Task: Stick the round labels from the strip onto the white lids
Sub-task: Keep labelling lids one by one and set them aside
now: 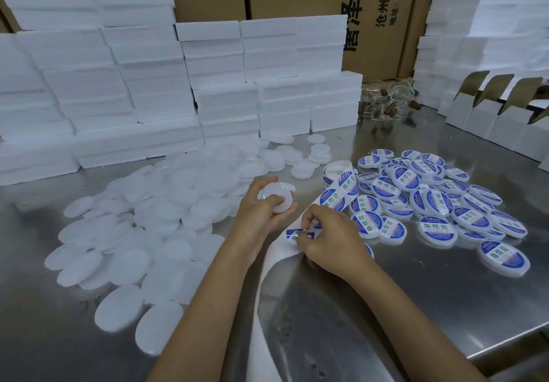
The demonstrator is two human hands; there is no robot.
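At 3 o'clock I count a heap of labelled lids (439,203); far more blanks (142,227) wait at 9. My left hand (261,209) grips one lid (277,199); right hand (323,236) pinches a label (297,234) off the strip (338,194).

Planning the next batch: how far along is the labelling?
Done: labelled lids piled on the right. In hand: left hand holds a bare lid while the right hand peels a label off the strip. Left: a larger heap of unlabelled lids.
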